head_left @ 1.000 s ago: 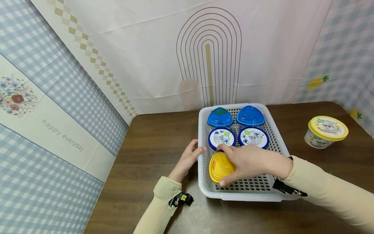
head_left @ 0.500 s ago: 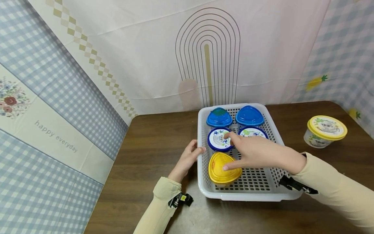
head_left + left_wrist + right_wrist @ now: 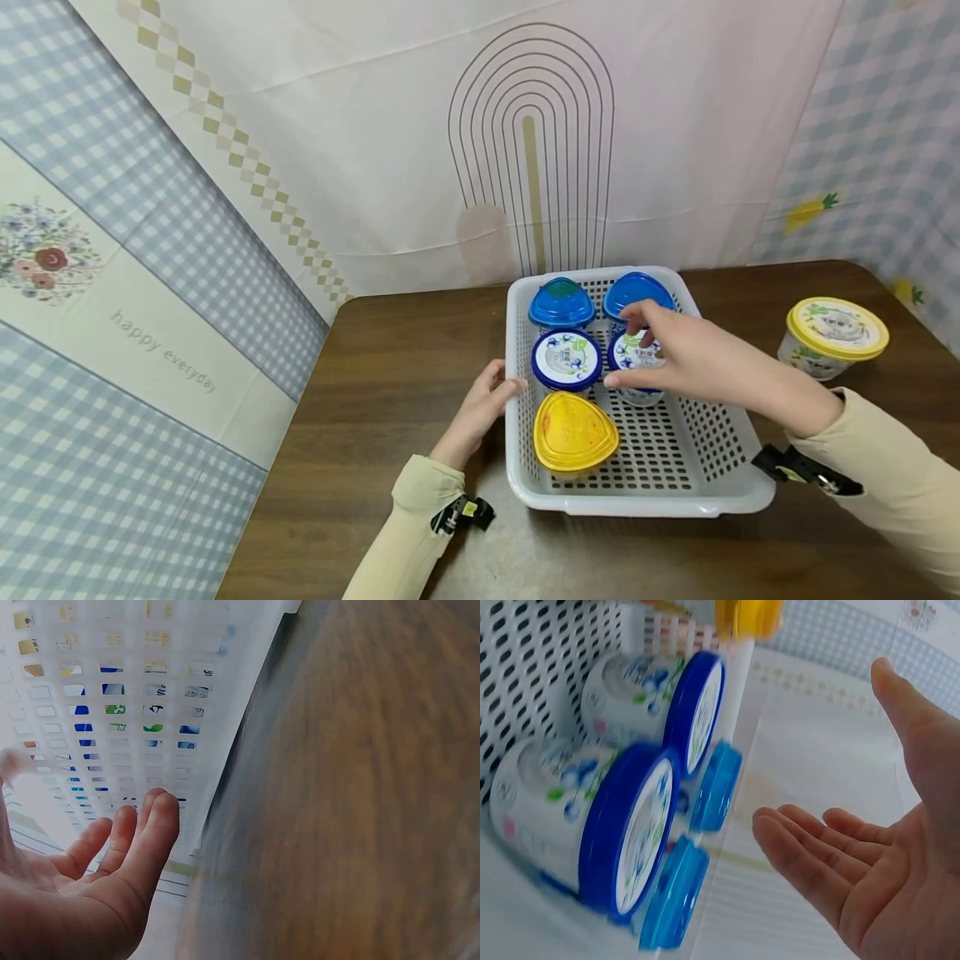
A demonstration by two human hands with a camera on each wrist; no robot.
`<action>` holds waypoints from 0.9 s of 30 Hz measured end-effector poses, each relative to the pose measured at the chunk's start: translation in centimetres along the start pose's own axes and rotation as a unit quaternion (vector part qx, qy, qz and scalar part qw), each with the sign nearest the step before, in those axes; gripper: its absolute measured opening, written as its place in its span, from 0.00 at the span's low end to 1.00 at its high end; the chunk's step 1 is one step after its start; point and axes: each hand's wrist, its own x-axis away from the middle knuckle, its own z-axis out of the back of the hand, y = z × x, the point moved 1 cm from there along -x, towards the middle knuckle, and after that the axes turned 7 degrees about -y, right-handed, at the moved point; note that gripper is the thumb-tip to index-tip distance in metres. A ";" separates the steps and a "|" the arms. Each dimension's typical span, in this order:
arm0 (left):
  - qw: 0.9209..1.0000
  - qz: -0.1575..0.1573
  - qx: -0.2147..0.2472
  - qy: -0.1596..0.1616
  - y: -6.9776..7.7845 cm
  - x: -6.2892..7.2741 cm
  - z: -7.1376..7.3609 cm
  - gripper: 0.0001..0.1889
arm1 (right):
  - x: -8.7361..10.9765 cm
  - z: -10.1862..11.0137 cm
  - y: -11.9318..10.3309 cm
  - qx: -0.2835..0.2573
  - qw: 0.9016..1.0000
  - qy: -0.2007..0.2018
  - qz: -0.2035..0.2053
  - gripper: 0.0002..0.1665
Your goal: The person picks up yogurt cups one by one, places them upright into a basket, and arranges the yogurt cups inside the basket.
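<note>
A white perforated plastic basket (image 3: 573,505) stands on the table, holding several lidded tubs. My left hand (image 3: 476,408) holds its left side, thumb over the rim and fingers against the outer wall (image 3: 154,817). My right hand (image 3: 701,358) hovers over the right half, thumb and fingers spread apart with nothing between them. Below it is a round tub (image 3: 633,358) with a white, blue-rimmed lid, partly hidden by the fingers. A matching tub (image 3: 566,360) sits to its left. In front of that one is a tub with a rounded-triangular yellow lid (image 3: 575,433).
Two tubs with rounded-triangular blue lids, a left one (image 3: 562,304) and a right one (image 3: 636,293), stand in the basket's back row. A round yellow-lidded tub (image 3: 836,335) stands on the brown table (image 3: 390,358) at right. Patterned cloth (image 3: 390,167) hangs behind.
My right hand has let go of the yellow-lidded tub in the basket and moved right, over the right blue-rimmed tub. My left hand has stayed at the basket's side.
</note>
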 end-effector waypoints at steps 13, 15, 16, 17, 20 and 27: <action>1.000 0.001 -0.007 -0.004 -0.2 0.0 0.1 0.25 | 2.6 2.7 5.5 -0.029 0.991 0.107 -0.070 0.57; 1.000 0.002 -0.009 -0.006 -0.2 0.0 0.2 0.25 | 3.1 3.0 6.4 -0.039 0.988 0.122 -0.087 0.57; 1.000 0.001 -0.009 -0.007 -0.2 0.1 0.2 0.25 | 3.4 3.2 6.9 -0.040 0.986 0.131 -0.094 0.57; 1.000 -0.001 -0.008 -0.008 -0.2 0.1 0.2 0.25 | 3.6 3.4 7.4 -0.042 0.984 0.140 -0.103 0.57; 1.000 -0.004 -0.007 -0.007 -0.3 0.2 0.2 0.25 | 4.2 3.9 9.0 -0.040 0.977 0.159 -0.133 0.61; 1.000 -0.003 -0.011 -0.006 -0.1 0.2 0.2 0.24 | 6.1 5.4 13.4 -0.028 0.961 0.210 -0.178 0.62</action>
